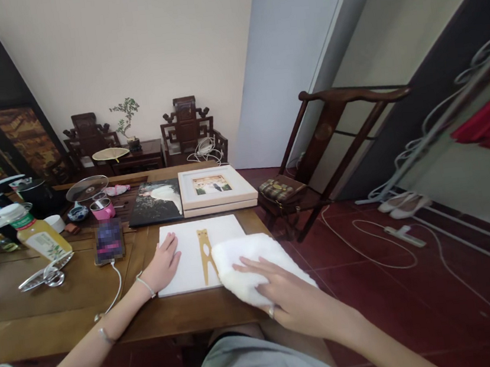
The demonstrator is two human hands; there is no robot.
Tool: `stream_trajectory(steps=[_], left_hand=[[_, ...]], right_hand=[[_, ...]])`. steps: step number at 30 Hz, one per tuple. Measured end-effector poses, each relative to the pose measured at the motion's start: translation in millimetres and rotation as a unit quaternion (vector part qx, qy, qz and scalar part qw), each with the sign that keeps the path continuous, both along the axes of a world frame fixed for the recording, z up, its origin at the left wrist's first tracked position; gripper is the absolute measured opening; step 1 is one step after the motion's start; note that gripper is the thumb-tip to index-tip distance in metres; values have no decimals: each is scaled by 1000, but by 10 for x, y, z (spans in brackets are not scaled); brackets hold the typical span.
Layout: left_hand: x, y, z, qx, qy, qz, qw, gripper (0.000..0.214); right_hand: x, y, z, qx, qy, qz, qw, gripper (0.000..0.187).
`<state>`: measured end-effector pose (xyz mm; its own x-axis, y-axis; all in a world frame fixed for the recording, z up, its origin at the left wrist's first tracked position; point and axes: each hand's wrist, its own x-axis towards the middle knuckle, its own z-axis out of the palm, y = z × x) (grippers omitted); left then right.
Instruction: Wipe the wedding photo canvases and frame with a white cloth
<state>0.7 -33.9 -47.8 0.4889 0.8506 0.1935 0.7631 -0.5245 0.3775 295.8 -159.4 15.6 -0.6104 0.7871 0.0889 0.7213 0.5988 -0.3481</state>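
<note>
"First, nearest: how to read the right hand (pixel 279 283)?"

"Laid over the white cloth (pixel 253 251), lower centre of the frame, fingers spread on top. Cannot tell about any grip underneath."

"And the left hand (pixel 165 264)?"

"Flat on the left edge of the white board (pixel 185 244), near the centre, fingers extended, grasping nothing visible."

"Where to look for the forked golden piece (pixel 204 245)?"

"On the board, between both hands, close against the cloth."

"Step in hand, at a guess?"

"Probably working the cloth over the board's right side, perhaps wiping. Next, likely to call for a steady left hand and care around the golden piece."

"Containers?"

"At left on the counter (pixel 190 315), a capped bottle (pixel 40 229) with yellow liquid inside. Farther back, a pink mug (pixel 103 211), contents unclear, just beside a blue-and-white pot (pixel 78 213). Beyond, upper left of centre, a planter (pixel 133 144) with a small tree (pixel 126 112)."
</note>
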Motion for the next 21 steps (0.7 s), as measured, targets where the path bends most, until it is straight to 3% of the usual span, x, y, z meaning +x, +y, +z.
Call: stream_trajectory(steps=[4, 11, 14, 17, 21], left_hand=[[4, -9, 19, -5, 3, 0, 1000, 49], [-3, -14, 30, -8, 11, -1, 1000, 50], [-8, -4, 22, -9, -5, 4, 1000, 49], [-16, 7, 5, -9, -24, 8, 1000, 49], [-29, 21, -37, 3, -42, 7, 999, 47]], right_hand=[[-1, 62, -11, 6, -3, -15, 1000, 31], [-91, 920, 2, 62, -41, -58, 996, 31], [-117, 1162, 35, 64, -52, -79, 994, 33], [-104, 1213, 39, 54, -55, -88, 993, 34], [-47, 993, 9, 48, -36, -74, 995, 36]])
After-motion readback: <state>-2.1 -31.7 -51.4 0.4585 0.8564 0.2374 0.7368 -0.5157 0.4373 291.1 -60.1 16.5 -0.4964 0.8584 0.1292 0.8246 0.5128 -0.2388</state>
